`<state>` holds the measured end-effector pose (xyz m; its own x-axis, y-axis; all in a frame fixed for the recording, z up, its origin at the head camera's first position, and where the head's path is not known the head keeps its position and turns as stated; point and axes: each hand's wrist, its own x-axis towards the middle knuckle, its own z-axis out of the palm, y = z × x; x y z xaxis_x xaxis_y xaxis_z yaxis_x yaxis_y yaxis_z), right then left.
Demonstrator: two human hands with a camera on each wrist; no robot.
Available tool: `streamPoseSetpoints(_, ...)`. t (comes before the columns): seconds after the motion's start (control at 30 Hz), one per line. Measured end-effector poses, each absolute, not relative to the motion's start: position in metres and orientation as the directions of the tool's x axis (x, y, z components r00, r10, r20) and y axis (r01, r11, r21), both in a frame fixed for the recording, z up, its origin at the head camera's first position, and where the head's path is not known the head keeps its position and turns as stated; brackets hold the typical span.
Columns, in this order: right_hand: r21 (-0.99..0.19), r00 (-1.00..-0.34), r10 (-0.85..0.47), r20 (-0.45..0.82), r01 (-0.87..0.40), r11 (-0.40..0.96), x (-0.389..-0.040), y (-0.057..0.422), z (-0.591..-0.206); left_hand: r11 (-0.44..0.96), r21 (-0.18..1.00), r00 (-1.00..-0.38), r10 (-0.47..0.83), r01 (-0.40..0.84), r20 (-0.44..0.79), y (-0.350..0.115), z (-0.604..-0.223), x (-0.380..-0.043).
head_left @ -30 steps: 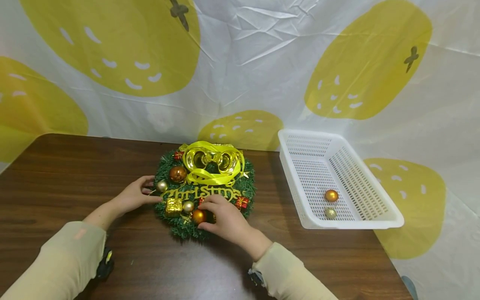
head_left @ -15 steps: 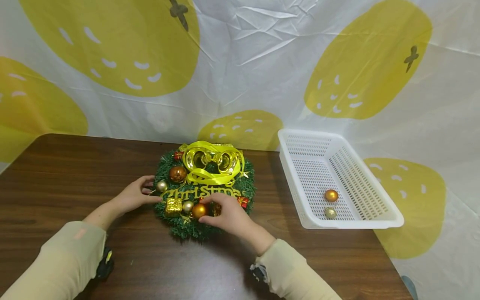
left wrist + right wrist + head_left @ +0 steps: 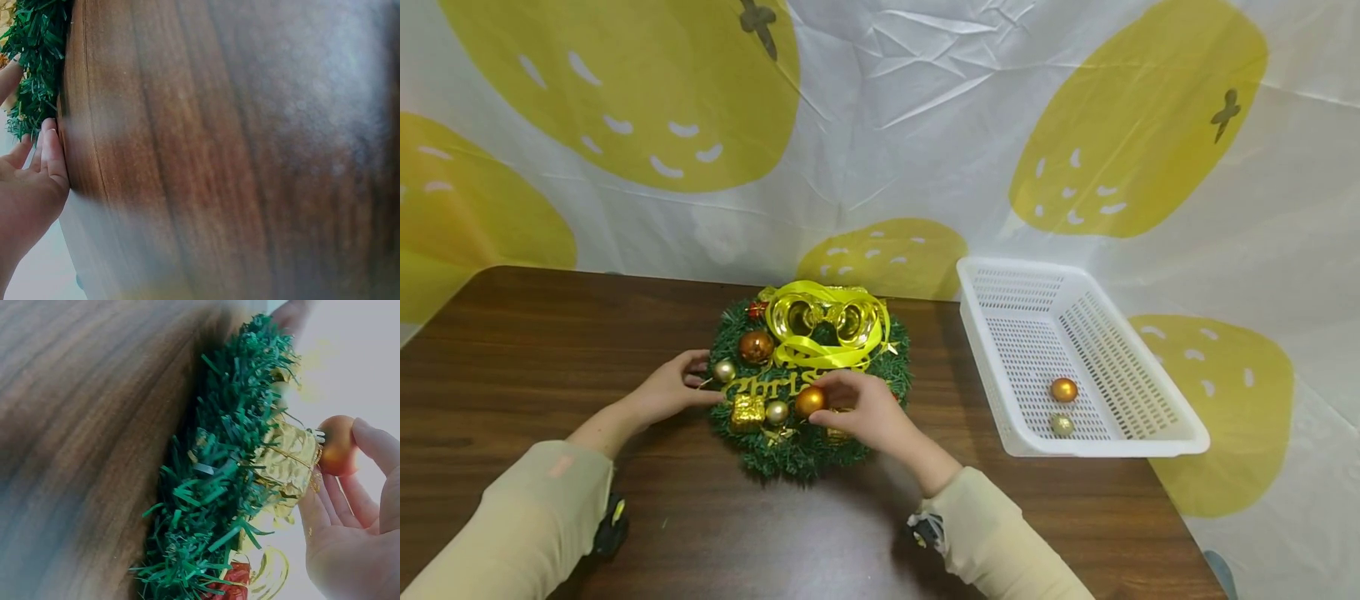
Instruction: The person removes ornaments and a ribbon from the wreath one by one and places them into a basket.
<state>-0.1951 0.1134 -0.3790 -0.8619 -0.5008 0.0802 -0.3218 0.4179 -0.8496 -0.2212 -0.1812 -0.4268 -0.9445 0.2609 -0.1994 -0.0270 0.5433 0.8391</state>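
A green Christmas wreath (image 3: 782, 462) lies on the wooden table, with gold "Christmas" lettering across it. My left hand (image 3: 662, 392) holds its left edge, the thumb over the greenery and the fingers (image 3: 55, 156) low at the side. With thumb and fingertips my right hand (image 3: 876, 417) pinches a shiny orange bauble (image 3: 809, 402) above the wreath's lower part. In the right wrist view, the bauble (image 3: 337, 447) is raised off the greenery, beside a gold gift box (image 3: 287, 456). A small champagne bauble (image 3: 777, 412) and another gold gift box (image 3: 748, 411) sit left of it.
Gold bells (image 3: 852, 323) with yellow ribbon (image 3: 823, 358) top the wreath. A brown bauble (image 3: 756, 347) sits at its upper left. On the right, a white plastic basket (image 3: 1000, 400) holds an orange bauble (image 3: 1063, 390) and a glittery gold one (image 3: 1062, 425). A patterned curtain hangs behind.
My right hand has lifted the orange bauble up from the wreath and moved it slightly right, away from the champagne bauble. My left hand stays at the wreath's edge.
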Motion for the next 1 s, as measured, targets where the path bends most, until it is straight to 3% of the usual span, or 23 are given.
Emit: streamPoseSetpoints(1.0,-0.913,-0.928,-0.372,0.019,-0.168,0.373,-0.212,0.130,-0.345,0.554,0.832,-0.944,0.264,-0.021,-0.200,-0.182,-0.427,-0.221)
